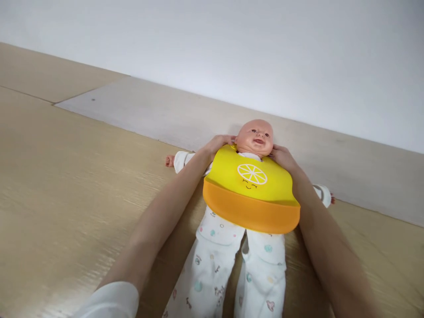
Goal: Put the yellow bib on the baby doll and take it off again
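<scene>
A baby doll (212, 265) in white patterned clothes lies on its back, arms spread to both sides. Over its chest is a yellow bib (225, 172) with a lemon slice print and an orange catch pocket. My left hand (221, 142) is at the bib's neck strap on the left side of the doll's neck. On the other side, my right hand (283, 158) has its fingers behind the neck, at the bib's upper edge. The fingertips of both hands are partly hidden behind the doll's head and the bib.
Beneath the doll is a tan wooden surface (82, 185) with a paler board (149, 110) along its far side. A white wall (232, 53) rises behind the board.
</scene>
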`<control>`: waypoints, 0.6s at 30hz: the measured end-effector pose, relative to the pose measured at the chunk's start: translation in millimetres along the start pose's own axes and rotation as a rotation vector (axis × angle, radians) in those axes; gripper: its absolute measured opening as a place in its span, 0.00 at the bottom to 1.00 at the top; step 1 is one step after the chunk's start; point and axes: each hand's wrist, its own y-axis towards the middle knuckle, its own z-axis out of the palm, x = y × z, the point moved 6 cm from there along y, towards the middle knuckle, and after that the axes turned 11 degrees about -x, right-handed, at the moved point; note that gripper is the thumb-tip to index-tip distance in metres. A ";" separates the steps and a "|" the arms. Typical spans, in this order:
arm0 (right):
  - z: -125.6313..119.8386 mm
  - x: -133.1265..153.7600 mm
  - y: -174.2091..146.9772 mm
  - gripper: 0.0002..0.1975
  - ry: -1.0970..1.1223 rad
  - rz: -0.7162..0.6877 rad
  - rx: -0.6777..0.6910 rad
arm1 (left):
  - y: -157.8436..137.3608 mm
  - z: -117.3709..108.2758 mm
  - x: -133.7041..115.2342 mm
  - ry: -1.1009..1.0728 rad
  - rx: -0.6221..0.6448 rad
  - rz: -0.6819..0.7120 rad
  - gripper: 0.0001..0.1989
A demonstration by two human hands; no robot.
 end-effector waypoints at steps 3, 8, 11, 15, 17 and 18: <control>1.6 2.2 -3.1 0.22 -0.041 -0.103 0.016 | -5.0 -6.9 1.0 0.080 -0.083 0.010 0.31; 6.2 8.6 -11.5 0.24 -0.005 -0.138 0.075 | -10.9 -7.2 3.5 0.088 -0.104 -0.026 0.22; 8.0 11.4 -18.9 0.29 0.104 -0.085 0.084 | -15.7 -4.3 0.0 0.060 -0.109 0.001 0.22; 15.1 13.8 -27.4 0.28 0.313 -0.066 0.124 | -20.5 1.9 -1.9 0.009 -0.070 0.047 0.33; 16.4 12.2 -27.1 0.23 0.350 -0.037 0.109 | -20.9 4.7 -1.1 -0.044 -0.048 0.057 0.35; 15.5 12.4 -26.1 0.21 0.338 -0.041 0.086 | -20.8 6.3 -0.6 -0.073 -0.032 0.060 0.35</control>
